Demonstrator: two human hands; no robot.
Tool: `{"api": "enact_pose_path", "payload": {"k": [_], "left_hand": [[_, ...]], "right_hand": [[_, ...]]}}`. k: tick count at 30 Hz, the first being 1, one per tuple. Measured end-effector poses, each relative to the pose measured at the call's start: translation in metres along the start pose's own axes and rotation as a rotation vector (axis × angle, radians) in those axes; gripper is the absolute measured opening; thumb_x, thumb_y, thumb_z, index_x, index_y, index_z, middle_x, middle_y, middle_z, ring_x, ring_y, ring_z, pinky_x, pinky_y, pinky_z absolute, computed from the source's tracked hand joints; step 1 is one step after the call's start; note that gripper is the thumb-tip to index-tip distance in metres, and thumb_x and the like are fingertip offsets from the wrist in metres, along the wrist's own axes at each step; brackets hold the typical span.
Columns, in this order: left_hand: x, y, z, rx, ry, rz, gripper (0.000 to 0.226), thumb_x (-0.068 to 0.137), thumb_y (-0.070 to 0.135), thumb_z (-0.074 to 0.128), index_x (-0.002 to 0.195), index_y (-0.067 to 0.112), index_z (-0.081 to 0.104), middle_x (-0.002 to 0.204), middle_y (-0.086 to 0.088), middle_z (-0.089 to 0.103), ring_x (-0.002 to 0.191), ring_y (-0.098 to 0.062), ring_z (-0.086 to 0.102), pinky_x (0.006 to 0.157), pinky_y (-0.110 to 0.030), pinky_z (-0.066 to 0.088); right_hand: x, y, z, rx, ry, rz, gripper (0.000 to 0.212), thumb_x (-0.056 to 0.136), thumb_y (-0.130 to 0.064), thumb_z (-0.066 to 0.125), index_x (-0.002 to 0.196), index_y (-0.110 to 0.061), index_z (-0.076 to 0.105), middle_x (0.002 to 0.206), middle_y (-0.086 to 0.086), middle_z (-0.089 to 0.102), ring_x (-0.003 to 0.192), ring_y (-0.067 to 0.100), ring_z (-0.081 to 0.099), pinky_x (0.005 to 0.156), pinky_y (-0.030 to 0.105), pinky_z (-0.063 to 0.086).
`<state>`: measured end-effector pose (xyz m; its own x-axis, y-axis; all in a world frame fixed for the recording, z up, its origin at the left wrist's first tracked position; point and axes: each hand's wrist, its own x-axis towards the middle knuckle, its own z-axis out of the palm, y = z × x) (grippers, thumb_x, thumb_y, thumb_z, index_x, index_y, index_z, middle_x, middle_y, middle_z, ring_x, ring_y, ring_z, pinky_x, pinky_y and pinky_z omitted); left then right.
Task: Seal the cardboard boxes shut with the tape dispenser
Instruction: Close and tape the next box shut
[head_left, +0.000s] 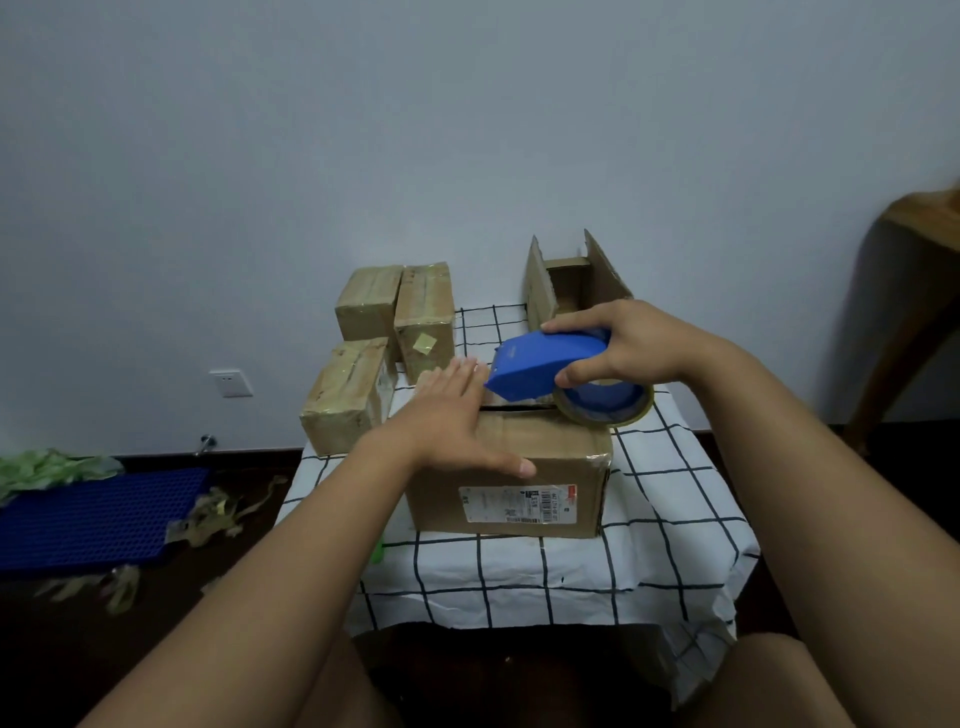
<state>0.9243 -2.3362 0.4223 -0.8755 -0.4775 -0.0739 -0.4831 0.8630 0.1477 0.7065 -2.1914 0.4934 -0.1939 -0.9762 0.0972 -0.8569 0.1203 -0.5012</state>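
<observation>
The surface (675, 519), draped in a white cloth with a black grid, carries everything under and around the right grip (628, 348). Directly below that grip and toward the person sits the large brown cardboard box with a white shipping label on its near side (519, 467), its top flaps folded down with a dark gap along the seam, so it is not yet sealed; this appears to be the box in hand. Far to the left of the grip, three smaller tape-wrapped cardboard boxes (395, 312) stand together at the surface's far left edge, probably already done. Just behind the grip an open cardboard box with its flaps standing upright (566, 280) waits, likely next. The right grip is closed around the blue plastic tape dispenser with its roll of clear tape (550, 371), thumb and fingers curled over the housing, its nose tilted down onto the far part of the box top, apparently to start a strip at the seam. Just left of that grip, the left grip (447, 421) lies flat with straight fingers pressing the flaps, thumb over the near edge, seemingly to hold them shut and steady the box against the pull of the tape.
</observation>
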Motion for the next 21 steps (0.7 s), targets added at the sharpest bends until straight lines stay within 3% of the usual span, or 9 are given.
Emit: {"api": "enact_pose_path", "payload": {"k": [2,5,7,14,18,21], "left_hand": [[0.009,0.006,-0.001,-0.028,0.021,0.054,0.144,0.045,0.104,0.043,0.156,0.025,-0.004,0.164,-0.002,-0.004,0.15,-0.02,-0.005,0.122,-0.041,0.003],[0.015,0.003,0.004,-0.104,0.153,0.129,0.122,0.051,0.098,0.053,0.151,0.04,0.016,0.15,0.007,0.036,0.137,-0.017,0.033,0.109,-0.033,0.027],[0.014,0.0,0.007,-0.12,0.169,0.129,0.116,0.051,0.099,0.052,0.148,0.042,0.02,0.144,0.009,0.042,0.13,-0.014,0.038,0.106,-0.034,0.032],[0.014,-0.005,0.011,-0.077,0.141,0.084,0.12,0.052,0.102,0.045,0.151,0.039,0.018,0.149,0.008,0.034,0.134,-0.016,0.033,0.109,-0.04,0.032],[0.013,-0.008,0.014,-0.024,0.08,0.039,0.129,0.051,0.105,0.036,0.154,0.036,0.004,0.158,0.011,0.014,0.144,-0.017,0.015,0.116,-0.043,0.022],[0.015,-0.009,0.015,-0.021,0.041,0.013,0.128,0.05,0.105,0.034,0.154,0.039,-0.002,0.159,0.011,0.008,0.146,-0.017,0.009,0.117,-0.045,0.018]], "right_hand": [[-0.001,0.002,0.0,-0.002,0.006,0.003,0.064,0.076,-0.052,0.08,0.136,-0.045,0.058,0.128,-0.024,0.055,0.118,0.008,0.052,0.099,0.027,0.038],[-0.003,0.004,-0.001,0.024,0.015,0.016,0.065,0.076,-0.052,0.079,0.136,-0.044,0.058,0.133,-0.02,0.057,0.119,0.009,0.052,0.105,0.031,0.041],[-0.001,0.003,0.0,-0.003,-0.008,0.009,0.065,0.077,-0.053,0.077,0.138,-0.044,0.056,0.135,-0.017,0.057,0.119,0.011,0.052,0.105,0.034,0.042],[-0.001,0.006,-0.006,-0.025,-0.046,-0.01,0.065,0.076,-0.055,0.077,0.137,-0.048,0.056,0.131,-0.021,0.057,0.115,0.01,0.053,0.1,0.032,0.043],[-0.015,0.03,-0.015,-0.022,-0.046,0.03,0.055,0.077,-0.051,0.079,0.128,-0.052,0.06,0.099,-0.045,0.055,0.098,-0.009,0.053,0.082,0.019,0.038],[-0.031,0.048,-0.02,0.012,-0.022,0.081,0.059,0.076,-0.056,0.077,0.131,-0.052,0.058,0.112,-0.025,0.057,0.096,0.002,0.056,0.078,0.022,0.04]]}}
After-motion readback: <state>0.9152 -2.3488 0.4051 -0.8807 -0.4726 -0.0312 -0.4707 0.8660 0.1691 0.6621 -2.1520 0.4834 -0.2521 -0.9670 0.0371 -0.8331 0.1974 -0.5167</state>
